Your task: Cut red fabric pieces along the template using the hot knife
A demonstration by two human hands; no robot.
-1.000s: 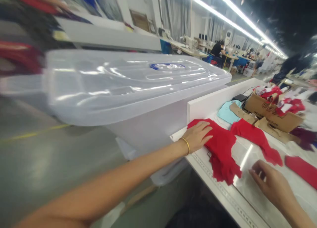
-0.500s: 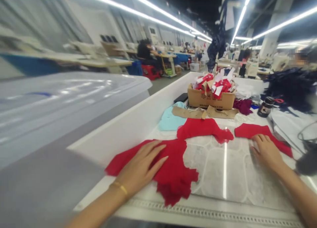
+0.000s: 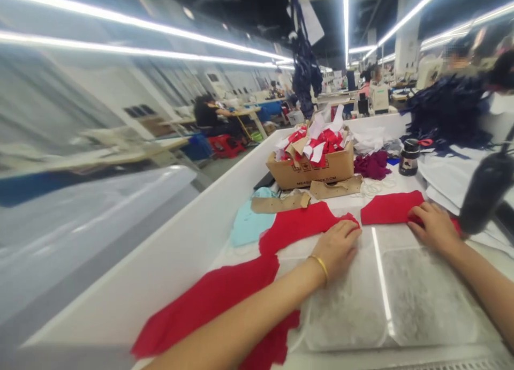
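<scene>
Three red fabric pieces lie on the table. My left hand (image 3: pixel 336 249), with a gold bracelet at the wrist, has its fingers bent together over the narrow right end of the middle red fabric piece (image 3: pixel 299 225). At the right, my right hand (image 3: pixel 436 225) has thumb and fingers closed at the lower edge of the right red fabric piece (image 3: pixel 391 208), covering part of it. Under my left forearm lies the near red fabric piece (image 3: pixel 217 292), partly hidden. All the fabric still rests on the tabletop.
Behind the fabric stands a cardboard box (image 3: pixel 313 171) heaped with red and white scraps. Brown card strips (image 3: pixel 335 188), a light blue piece (image 3: pixel 249 225), maroon cloth (image 3: pixel 373 165) and a dark bottle (image 3: pixel 408 158) surround it. A white side wall (image 3: pixel 160 252) borders the left; a dark machine part (image 3: pixel 488 190) stands right.
My left hand has left the near red piece and moved right and forward to the middle one. My right hand's fingers have closed at the right piece. The view has turned right.
</scene>
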